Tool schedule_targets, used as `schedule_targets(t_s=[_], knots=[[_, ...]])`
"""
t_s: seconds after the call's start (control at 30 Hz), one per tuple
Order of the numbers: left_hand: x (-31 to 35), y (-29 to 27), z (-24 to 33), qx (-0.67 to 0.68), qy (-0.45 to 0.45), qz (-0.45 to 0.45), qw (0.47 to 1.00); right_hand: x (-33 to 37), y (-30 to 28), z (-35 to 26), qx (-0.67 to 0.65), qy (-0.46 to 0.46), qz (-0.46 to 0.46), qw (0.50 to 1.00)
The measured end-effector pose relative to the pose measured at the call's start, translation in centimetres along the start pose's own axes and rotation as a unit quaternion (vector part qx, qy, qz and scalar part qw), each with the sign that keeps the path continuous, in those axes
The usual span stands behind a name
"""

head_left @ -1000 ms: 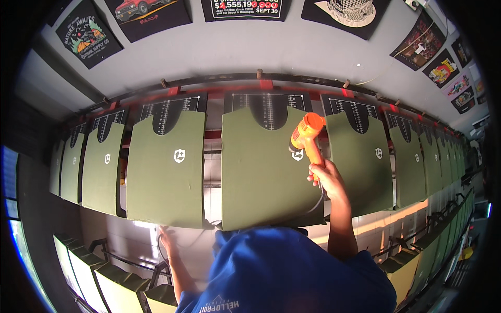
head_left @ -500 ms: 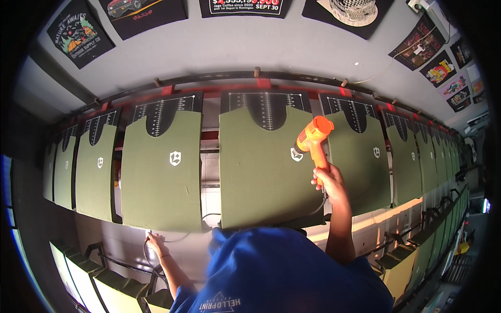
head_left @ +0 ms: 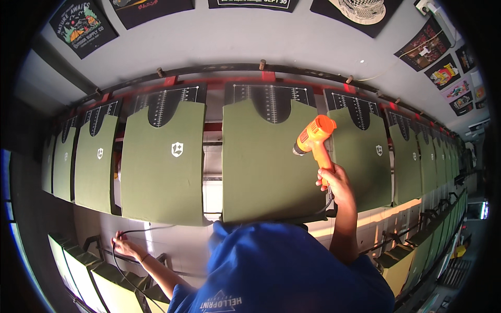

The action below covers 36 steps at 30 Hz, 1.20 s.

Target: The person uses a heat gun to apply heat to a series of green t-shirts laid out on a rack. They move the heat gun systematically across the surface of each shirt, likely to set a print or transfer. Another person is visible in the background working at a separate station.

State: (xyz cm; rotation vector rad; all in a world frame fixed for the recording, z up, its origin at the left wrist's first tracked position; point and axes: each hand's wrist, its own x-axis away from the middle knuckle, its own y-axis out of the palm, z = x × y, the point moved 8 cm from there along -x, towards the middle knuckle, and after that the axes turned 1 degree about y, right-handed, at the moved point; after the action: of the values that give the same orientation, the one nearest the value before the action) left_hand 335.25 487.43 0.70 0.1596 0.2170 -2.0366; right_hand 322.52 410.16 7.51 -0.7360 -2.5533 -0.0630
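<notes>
While the orange heat gun [head_left: 314, 138] sat right of centre, its handle [head_left: 322, 157] slanting down to the right hand [head_left: 338, 183], whose fingers wrapped it, its nozzle [head_left: 298, 151] pointed lower left over a green shirt [head_left: 266, 172]. At lower left, farther off, the left hand [head_left: 124, 245] pinched a black cord [head_left: 148, 229]. Shirts on dark boards [head_left: 272, 112] filled the middle; a grey wall [head_left: 209, 49] rose above.

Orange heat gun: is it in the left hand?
No, the right hand grips the orange heat gun, while the left hand holds a black cord.
</notes>
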Motion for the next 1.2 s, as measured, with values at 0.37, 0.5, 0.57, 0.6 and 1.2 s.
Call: schedule_targets(t_s=[0.37, 0.5, 0.57, 0.6, 1.2], knots=[[0.3, -2.5, 9.3, 0.002, 0.068, 0.066, 0.996, 1.4, 0.5, 0.1, 0.047, -0.004, 0.024, 0.999], [0.4, -4.4, 12.5, 0.083, 0.067, 0.141, 0.984, 1.4, -0.9, 0.5, 0.016, 0.019, 0.003, 1.000], [1.6, -4.7, 14.3, 0.057, 0.115, 0.164, 0.978, 1.7, -0.5, 0.4, 0.035, 0.007, 0.003, 0.999], [2.3, -4.3, 15.5, 0.054, 0.126, 0.142, 0.980, 1.7, -0.5, 0.4, 0.045, 0.000, 0.005, 0.999], [23.1, 1.3, 18.4, -0.036, 0.030, -0.086, 0.995, 2.3, -17.7, 1.6, -0.047, 0.026, -0.061, 0.997]])
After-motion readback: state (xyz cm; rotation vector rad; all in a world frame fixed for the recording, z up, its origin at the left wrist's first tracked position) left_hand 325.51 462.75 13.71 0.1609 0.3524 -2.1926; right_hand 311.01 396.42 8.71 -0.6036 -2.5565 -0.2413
